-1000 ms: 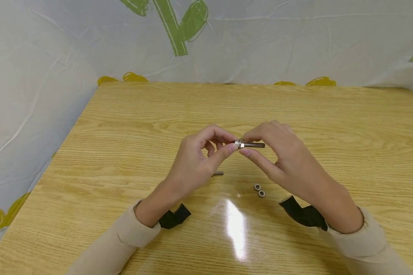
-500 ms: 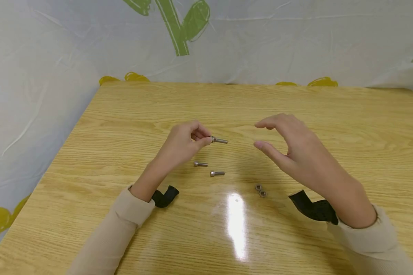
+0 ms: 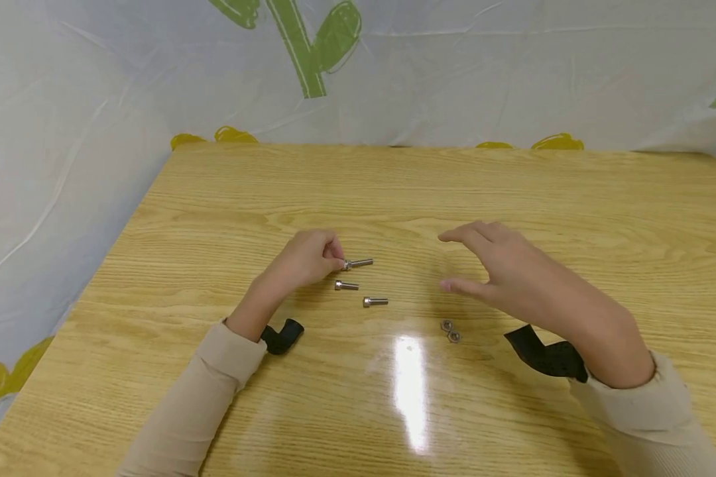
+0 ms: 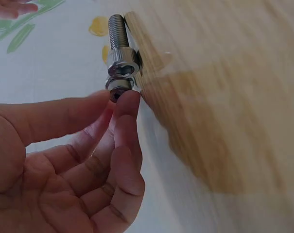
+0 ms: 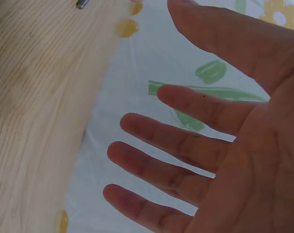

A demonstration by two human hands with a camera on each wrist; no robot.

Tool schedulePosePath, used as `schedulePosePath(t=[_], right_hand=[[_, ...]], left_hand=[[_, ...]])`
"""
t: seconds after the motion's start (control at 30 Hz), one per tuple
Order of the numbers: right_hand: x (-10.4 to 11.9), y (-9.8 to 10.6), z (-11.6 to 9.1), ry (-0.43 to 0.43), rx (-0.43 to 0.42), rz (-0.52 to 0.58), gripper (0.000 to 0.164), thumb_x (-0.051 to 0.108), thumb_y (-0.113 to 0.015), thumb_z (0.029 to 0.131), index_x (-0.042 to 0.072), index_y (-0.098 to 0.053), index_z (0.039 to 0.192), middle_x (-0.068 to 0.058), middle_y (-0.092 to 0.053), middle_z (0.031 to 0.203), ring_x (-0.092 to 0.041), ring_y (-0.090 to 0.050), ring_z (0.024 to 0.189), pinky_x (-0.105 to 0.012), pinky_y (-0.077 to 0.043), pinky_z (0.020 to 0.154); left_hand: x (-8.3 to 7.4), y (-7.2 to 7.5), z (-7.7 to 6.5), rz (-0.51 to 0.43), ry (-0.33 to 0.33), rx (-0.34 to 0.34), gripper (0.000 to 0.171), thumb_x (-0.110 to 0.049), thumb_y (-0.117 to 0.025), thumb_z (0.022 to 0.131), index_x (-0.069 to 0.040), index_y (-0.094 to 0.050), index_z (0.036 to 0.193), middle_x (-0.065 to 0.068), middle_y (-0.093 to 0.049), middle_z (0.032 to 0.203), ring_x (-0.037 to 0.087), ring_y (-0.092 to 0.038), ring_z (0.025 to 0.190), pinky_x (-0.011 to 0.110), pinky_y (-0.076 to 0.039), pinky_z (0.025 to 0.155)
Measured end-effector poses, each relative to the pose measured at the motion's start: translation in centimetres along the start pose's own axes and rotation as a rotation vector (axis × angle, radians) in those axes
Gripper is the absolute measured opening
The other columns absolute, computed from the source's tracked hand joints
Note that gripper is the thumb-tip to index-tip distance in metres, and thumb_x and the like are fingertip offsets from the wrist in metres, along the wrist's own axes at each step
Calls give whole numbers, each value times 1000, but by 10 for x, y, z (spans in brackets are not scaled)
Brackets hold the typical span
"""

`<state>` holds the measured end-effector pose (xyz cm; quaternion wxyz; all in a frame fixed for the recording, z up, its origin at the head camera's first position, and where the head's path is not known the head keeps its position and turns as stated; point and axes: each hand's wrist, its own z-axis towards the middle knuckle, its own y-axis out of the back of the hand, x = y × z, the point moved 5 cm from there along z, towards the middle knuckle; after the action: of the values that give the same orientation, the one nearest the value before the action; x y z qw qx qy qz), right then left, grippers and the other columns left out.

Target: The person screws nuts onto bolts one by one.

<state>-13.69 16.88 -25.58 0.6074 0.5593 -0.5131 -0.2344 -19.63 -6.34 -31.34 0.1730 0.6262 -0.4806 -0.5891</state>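
Note:
Low over the table, my left hand pinches the head end of a steel bolt between thumb and fingertips. The bolt's shank points right, and a nut sits on it close to the head. In the left wrist view, a socket-head bolt overlaps the pinched one. Two more socket-head bolts lie nearer me, one bolt just below the held one and another bolt further right. My right hand hovers at the right, fingers extended, thumb apart, holding nothing.
Two loose hex nuts lie side by side on the wood-grain table, left of the right wrist. Black wrist mounts project from both cuffs. A printed white cloth hangs behind the table.
The hands have parted from around the bolt. My left hand has carried it left and down beside the two lying bolts, while my right hand has drawn back to the right, fingers spread.

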Motion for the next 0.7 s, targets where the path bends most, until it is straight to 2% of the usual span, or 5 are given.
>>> schedulePosePath(t=[0.2, 0.5, 0.7], right_hand=[[-1, -2, -1, -2, 22, -15, 66, 49, -58, 88, 12, -38, 139, -18, -37, 142, -43, -34, 129, -61, -32, 99], [-1, -2, -2, 2, 18, -24, 65, 49, -57, 88, 13, -39, 139, -18, -38, 142, -45, -33, 129, -62, -31, 99], [0, -3, -1, 9, 16, -30, 64, 49, -57, 88, 13, -40, 138, -17, -39, 141, -44, -34, 129, -62, -32, 99]], left_hand=[[1, -1, 0, 29, 10, 9, 8, -12, -63, 89, -5, -62, 91, 6, -60, 81, 15, -50, 71, 23, -40, 61], [0, 0, -1, 75, 23, -9, 10, -18, -61, 91, -8, -62, 90, 5, -60, 82, 17, -51, 72, 25, -41, 61], [-8, 4, -9, 163, -23, 7, 9, -20, -61, 91, -11, -63, 90, 1, -60, 82, 17, -52, 72, 27, -43, 63]])
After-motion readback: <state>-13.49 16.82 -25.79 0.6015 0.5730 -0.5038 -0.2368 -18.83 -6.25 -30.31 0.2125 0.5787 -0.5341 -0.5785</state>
